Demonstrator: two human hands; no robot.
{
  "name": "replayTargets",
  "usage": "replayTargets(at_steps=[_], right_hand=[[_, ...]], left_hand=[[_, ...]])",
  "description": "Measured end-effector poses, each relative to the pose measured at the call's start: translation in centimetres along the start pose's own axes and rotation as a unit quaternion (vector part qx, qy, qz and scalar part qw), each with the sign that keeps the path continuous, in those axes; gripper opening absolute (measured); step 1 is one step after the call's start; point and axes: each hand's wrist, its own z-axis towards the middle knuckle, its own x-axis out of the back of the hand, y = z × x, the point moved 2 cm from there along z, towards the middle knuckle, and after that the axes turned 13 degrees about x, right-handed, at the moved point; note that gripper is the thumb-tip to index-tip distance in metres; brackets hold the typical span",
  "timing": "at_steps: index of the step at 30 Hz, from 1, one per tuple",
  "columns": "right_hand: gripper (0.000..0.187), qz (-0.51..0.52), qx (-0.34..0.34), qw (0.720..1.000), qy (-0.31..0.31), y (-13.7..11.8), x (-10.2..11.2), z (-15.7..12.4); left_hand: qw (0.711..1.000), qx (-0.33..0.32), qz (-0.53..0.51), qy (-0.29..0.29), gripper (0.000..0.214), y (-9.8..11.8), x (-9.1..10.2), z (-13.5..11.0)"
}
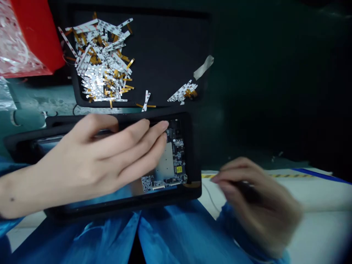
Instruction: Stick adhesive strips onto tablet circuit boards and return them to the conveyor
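My left hand (110, 157) lies across an opened tablet (165, 165) with a bare circuit board (180, 154). Its fingers are stretched out, their tips touching the board's upper left edge; the thumb is hidden. The tablet sits in a black tray (195, 154), which has a raised rim. To the right of that tray, apart from it, is my right hand (258, 198), blurred by motion. Thumb and fingertips are pinched together; what is between them, if anything, I cannot make out.
Behind is a larger black tray (165, 40) with a heap of white flex strips (101, 62) with orange tails. A smaller bunch of strips (183, 91) and a piece of tape (203, 68) are at its right. A red box (41, 33) stands at far left.
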Motion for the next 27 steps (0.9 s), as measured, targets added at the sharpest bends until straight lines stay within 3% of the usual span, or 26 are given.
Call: replayTargets(at_steps=[2,4,8,11,16,20,27], right_hand=[[0.013,0.012,-0.022,1.0,0.004,-0.9,-1.3,-1.9],[0.02,0.002,-0.031,0.998,0.051,-1.4,-2.4,-2.9],[0.021,-0.055,0.035,0.993,0.099,-1.7,-3.7,-3.0],[0.02,-0.049,0.057,0.992,0.1,-1.8,-3.8,-3.0],[0.022,-0.103,0.042,0.985,0.128,-2.0,-3.3,-3.5],[0.022,-0.109,0.017,0.987,0.114,-2.3,-3.3,-3.6],[0.021,-0.104,0.001,0.981,0.163,-2.4,-3.8,-3.9]], left_hand=[[1.0,-0.012,0.015,-0.002,0.052,0.2,0.1,0.1],[1.0,-0.016,0.011,-0.007,0.049,0.1,0.2,0.2],[0.988,0.08,-0.125,-0.042,0.038,-1.4,0.3,0.4],[0.974,0.132,-0.178,-0.046,0.035,-2.1,0.2,0.4],[0.989,0.117,-0.094,0.005,0.032,-1.3,0.4,0.7],[0.982,0.163,-0.091,-0.023,0.028,-1.2,0.3,1.9],[0.962,0.211,-0.164,-0.051,0.029,-2.8,-0.9,2.8]])
